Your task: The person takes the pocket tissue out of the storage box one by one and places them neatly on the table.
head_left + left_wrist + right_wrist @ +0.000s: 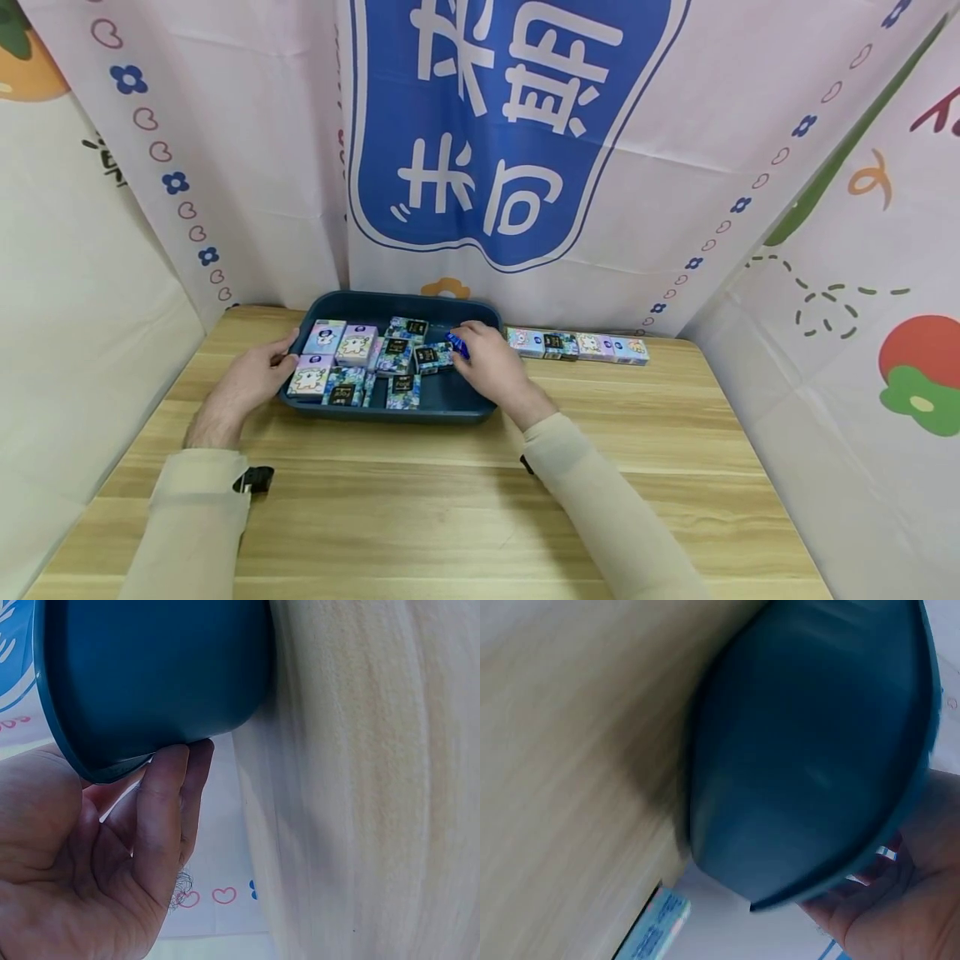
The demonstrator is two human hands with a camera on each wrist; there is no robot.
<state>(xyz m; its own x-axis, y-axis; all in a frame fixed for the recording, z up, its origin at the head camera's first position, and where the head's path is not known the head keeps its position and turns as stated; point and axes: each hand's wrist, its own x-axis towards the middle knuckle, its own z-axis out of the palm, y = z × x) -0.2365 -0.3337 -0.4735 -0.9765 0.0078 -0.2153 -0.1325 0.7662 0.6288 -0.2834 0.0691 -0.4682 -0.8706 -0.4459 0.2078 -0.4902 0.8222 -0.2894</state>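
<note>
Pinching a blue item (458, 345) at the right half of the tray (461, 392) with the right hand (491, 367); resting the loosely bent left hand (253, 377) against the left rim; risking a drop through slack pinching, or disturbed small boxes (393, 356) through sideways brushing.

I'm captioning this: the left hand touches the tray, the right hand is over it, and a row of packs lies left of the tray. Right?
Not quite: the row of packs lies right of the tray, as the head view shows. The rest stands: left hand touching it, right hand over it.
</note>
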